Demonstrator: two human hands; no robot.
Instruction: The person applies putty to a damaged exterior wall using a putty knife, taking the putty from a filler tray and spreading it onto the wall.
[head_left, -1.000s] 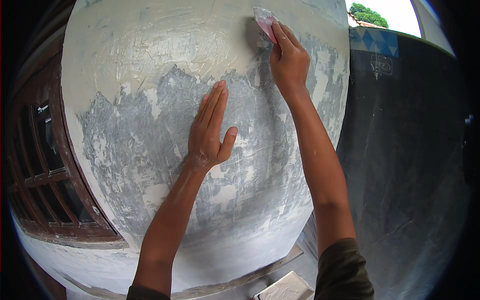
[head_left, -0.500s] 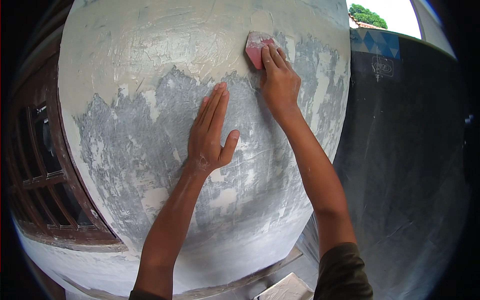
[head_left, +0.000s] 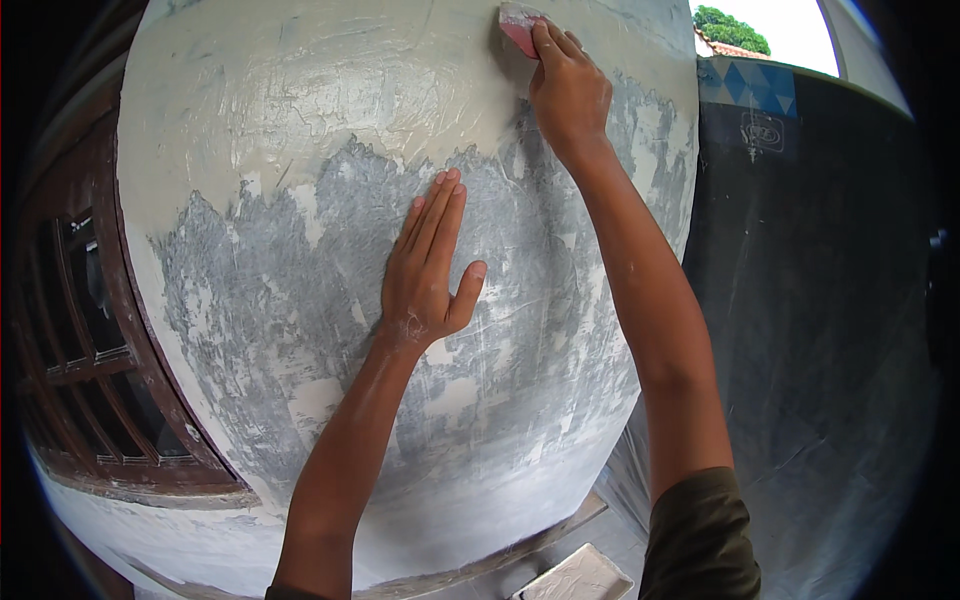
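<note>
My right hand (head_left: 570, 92) grips a red putty scraper (head_left: 519, 32), its blade smeared with pale paste and held against the upper wall. Wet cream-coloured putty (head_left: 330, 85) coats the wall's top part, ending in a ragged lower border. Below it the wall (head_left: 340, 260) is grey with whitish patches. My left hand (head_left: 425, 265) lies flat on this grey part, just under the putty's edge. Its fingers point up, the thumb stands apart, and nothing is in it.
At the left is a brown wooden window frame (head_left: 150, 400) with dark panes. A dark panel (head_left: 800, 300) with a blue-and-white patterned strip (head_left: 745, 88) stands at the right. Low down, near my right sleeve, sits a tray (head_left: 575, 578) holding pale paste.
My right hand has moved up the wall with the scraper, which is now tilted differently. The left hand stays in nearly the same place.
</note>
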